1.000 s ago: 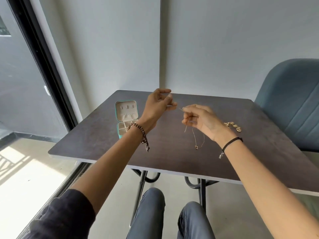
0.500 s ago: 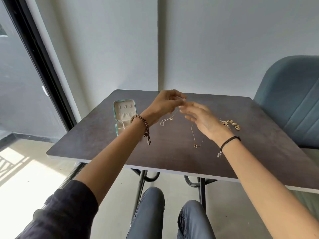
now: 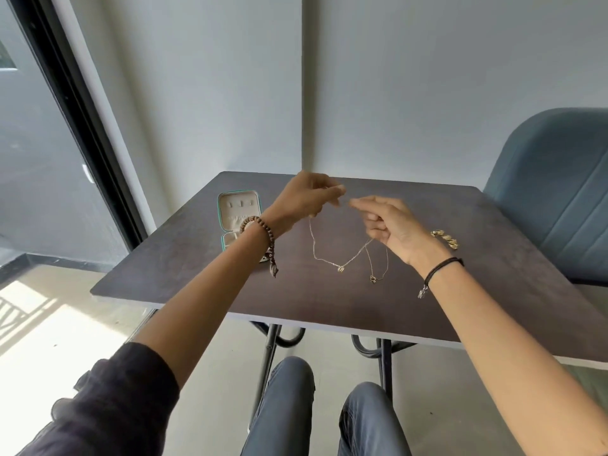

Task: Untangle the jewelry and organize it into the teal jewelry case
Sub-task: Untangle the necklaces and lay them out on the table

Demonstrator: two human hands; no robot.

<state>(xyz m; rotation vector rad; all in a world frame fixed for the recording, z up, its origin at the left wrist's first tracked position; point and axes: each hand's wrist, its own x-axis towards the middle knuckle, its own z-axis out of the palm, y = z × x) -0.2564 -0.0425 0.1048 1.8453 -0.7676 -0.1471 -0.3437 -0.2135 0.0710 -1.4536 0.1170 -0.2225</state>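
Left hand (image 3: 306,200): fingers curled, tips pinching a fine pale chain (image 3: 312,245), raised over the table (image 3: 329,307), a dark wood-grain top. Right hand (image 3: 391,225): fingers curled, gripping the same chain's other end and a second thin chain (image 3: 370,261). Each chain sags to a small ring-shaped pendant near the tabletop. Teal jewelry case (image 3: 238,213): square with rounded corners, open, cream padded lining, far left behind the left wrist. Twisted gold bracelet (image 3: 445,239): lying beside the right wrist.
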